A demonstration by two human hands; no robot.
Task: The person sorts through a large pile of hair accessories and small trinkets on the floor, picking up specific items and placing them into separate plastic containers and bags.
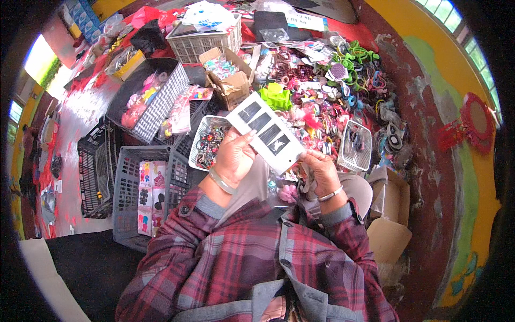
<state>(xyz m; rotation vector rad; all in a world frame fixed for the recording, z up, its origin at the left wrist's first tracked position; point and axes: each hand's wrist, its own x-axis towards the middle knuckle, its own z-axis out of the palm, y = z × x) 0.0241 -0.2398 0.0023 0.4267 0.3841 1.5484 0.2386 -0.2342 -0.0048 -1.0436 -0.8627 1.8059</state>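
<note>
Centre frame: left hand (235, 156) and right hand (323, 173) pinch white card (266, 132) at opposite ends, grips nearly closed, likely keeping dark panels (278, 144) uncovered.

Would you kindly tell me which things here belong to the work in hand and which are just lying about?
In hand:
white card with dark panels, held by left hand and right hand

Apparently just lying about:
bright green ruffled item
grey crate
houndstooth-patterned box
open cardboard box

head: left fisheye | from wearer's head | facing down | near, hands (235, 154) about mid-frame
</note>
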